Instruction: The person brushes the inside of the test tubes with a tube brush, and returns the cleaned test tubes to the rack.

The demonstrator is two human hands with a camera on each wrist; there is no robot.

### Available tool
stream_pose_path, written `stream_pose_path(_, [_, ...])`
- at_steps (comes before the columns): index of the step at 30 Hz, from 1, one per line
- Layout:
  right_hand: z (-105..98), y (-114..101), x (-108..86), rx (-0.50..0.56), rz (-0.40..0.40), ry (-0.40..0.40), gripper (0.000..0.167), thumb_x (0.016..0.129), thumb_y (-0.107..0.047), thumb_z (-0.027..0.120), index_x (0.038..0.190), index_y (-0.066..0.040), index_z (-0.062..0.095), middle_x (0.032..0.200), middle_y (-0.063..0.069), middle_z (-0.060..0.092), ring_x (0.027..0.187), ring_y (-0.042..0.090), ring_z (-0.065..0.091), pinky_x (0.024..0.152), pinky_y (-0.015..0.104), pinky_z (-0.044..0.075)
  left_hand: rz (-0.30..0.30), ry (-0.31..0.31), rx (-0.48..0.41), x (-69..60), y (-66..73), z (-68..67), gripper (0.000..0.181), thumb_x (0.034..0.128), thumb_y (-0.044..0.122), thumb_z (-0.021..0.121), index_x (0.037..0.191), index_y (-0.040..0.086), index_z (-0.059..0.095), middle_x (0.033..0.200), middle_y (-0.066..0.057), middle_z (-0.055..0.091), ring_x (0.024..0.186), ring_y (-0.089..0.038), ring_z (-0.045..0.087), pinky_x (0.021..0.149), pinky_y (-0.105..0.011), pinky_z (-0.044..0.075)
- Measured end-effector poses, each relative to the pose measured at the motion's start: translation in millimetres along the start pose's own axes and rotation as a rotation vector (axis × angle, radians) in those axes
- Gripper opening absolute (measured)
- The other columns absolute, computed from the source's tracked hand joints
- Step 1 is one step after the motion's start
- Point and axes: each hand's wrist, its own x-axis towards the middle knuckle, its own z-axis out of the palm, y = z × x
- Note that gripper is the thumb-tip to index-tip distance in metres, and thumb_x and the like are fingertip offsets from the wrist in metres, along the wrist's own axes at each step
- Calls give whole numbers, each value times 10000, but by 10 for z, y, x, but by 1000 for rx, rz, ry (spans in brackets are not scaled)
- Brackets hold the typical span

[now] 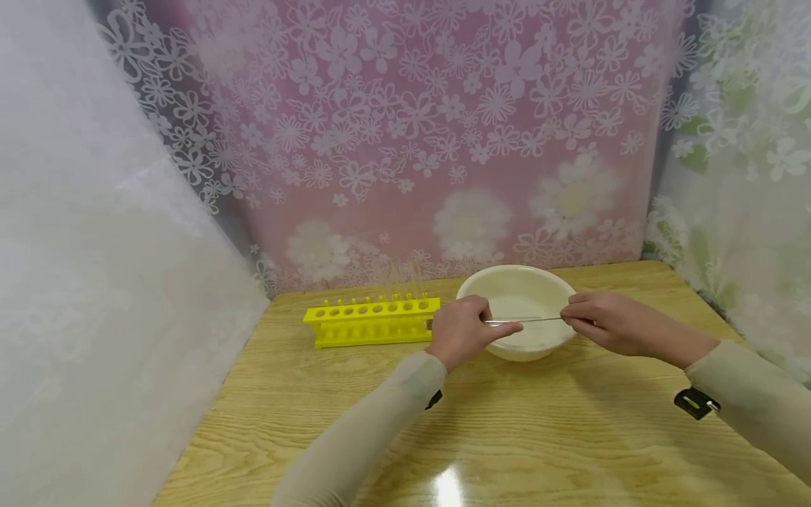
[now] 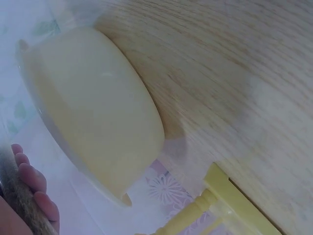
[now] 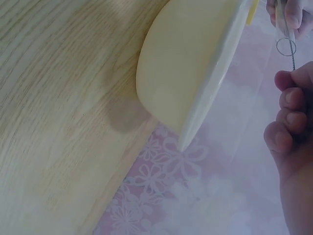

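Observation:
Over the cream bowl (image 1: 516,280), my left hand (image 1: 460,327) grips a clear glass test tube (image 1: 500,322) lying about level. Its open mouth, a round rim, faces my right hand (image 1: 610,324) in the right wrist view. A thin twisted wire (image 3: 293,58), the handle of a test tube brush, runs out of that mouth, and my right fingertips (image 3: 285,81) pinch it. The brush's dark bristles (image 2: 22,196) show inside the tube beside my left fingers (image 2: 33,177) in the left wrist view. The palm hides part of the tube.
Left of the bowl stands a yellow test tube rack (image 1: 374,317), with several clear tubes (image 1: 405,278) upright at its right end. All rest on a wooden table (image 1: 507,429). Flowered curtains (image 1: 412,141) close in the back and sides.

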Motion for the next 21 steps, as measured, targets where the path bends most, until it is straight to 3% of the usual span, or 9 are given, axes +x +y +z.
stream_pose_path(7, [-20,9,-51,2,19,4,178,859,32,725,971,-103,756,863,-95,629,697,-102,430,582,185,407,-8,-4,-18,10,4,2,579,772,839,585,643,279,514,567,142,458,426,-47,401,390,-235,291])
stream_pose_path(14, [-33,43,-94,-3,12,26,189,843,37,734,973,-98,759,876,-93,639,724,-89,459,600,192,424,-20,-1,-56,-11,-17,-14,563,772,809,625,645,271,517,578,143,466,444,-45,415,423,-242,319])
stream_pose_path(21, [-113,113,-245,-40,113,11,234,854,18,736,1054,-99,761,980,-71,685,799,-35,557,625,245,473,-111,-11,-127,-65,-174,-26,561,787,778,644,665,245,519,614,110,494,513,-65,450,476,-250,343])
